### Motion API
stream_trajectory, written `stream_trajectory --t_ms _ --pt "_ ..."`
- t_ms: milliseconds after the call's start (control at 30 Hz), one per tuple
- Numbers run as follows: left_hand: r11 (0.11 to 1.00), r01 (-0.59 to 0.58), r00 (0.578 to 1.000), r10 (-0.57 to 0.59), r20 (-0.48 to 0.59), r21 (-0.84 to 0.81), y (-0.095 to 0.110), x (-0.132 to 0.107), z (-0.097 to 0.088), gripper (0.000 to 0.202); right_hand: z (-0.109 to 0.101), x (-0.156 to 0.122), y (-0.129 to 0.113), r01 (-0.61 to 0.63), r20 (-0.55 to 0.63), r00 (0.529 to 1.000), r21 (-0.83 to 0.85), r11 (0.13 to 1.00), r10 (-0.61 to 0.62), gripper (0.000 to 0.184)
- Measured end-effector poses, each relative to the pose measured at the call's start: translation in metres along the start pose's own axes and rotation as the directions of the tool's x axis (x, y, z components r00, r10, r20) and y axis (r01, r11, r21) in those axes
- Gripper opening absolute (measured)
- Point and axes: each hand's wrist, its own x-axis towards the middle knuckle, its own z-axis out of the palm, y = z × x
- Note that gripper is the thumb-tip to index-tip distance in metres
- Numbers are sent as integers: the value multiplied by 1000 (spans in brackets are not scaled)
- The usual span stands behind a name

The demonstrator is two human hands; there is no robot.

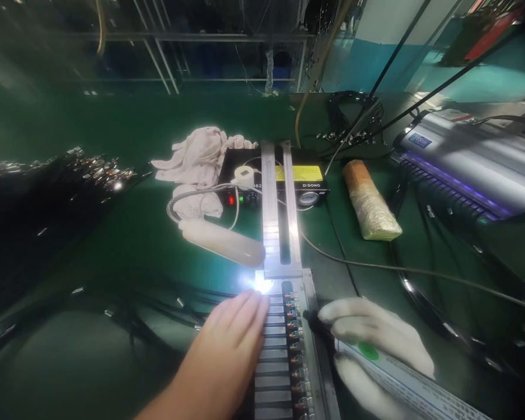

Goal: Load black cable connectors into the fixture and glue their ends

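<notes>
My bare left hand (227, 344) lies with its fingers stretched out along the left side of a metal fixture (273, 350), fingertips by a bright white light (262, 283). Several cable ends with small connectors (294, 332) sit side by side in the fixture. Their black cables (175, 303) trail off to the left. In its white glove, my right hand (380, 344) is closed around a white printed tube (402, 370) with a green dot. The tube's black tip (312, 321) points at the connector row from the right. A white lamp-like handle (223, 240) lies just beyond my left fingers.
Behind the fixture stands a black control box (315, 186) with a gauge, beside a crumpled white cloth (196, 154). A wrapped block (371, 201) lies to the right. Farther right is a silver machine glowing purple (476, 157). Bundled cables (56, 192) lie at left.
</notes>
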Motion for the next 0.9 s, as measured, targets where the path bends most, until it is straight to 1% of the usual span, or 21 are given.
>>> stream_trajectory --t_ms 167,333,567,767,900 --pt "1000 -2 1000 2 -7 3 -1 1 -1 36 -1 -2 0 -5 1 1000 15 1000 5 29" --pt "1000 10 1000 -10 -5 1 -1 1 -2 37 1 -4 1 9 -24 1000 32 999 -8 31" --pt "1000 8 1000 -8 9 6 0 1 -1 38 1 -1 0 13 0 1000 17 1000 -13 31" --pt "1000 18 1000 -18 -2 0 -1 1 0 38 2 3 -3 16 -38 999 6 1000 -16 28" --pt "1000 20 1000 -20 19 3 0 1 -1 40 3 4 -3 12 -29 1000 11 1000 -12 29"
